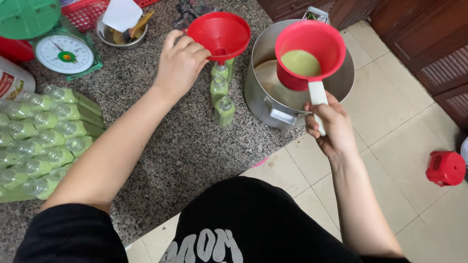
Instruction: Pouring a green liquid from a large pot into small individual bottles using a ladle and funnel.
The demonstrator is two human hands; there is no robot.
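Black cloth of the person's shirt fills the bottom of the view, with both bare forearms reaching forward from it. Out ahead, the left hand (179, 62) is curled around the rim of a red funnel (219, 33), whose spout sits in the mouth of a small bottle (220, 70) of pale green liquid; two more filled bottles (224, 111) stand in a row just in front of it on the speckled stone worktop (185, 151). The right hand (327, 127) is closed on the white handle of a red ladle (307, 54), which is level and full of the same green liquid. It hangs over a big steel pot (273, 104) standing at the worktop's edge, just right of the funnel. Many filled bottles (44, 141) lie stacked on their sides to the left. Behind them are a green kitchen scale (64, 53) and a metal bowl (119, 36). A red stool (445, 168) stands on the tiled floor to the right.
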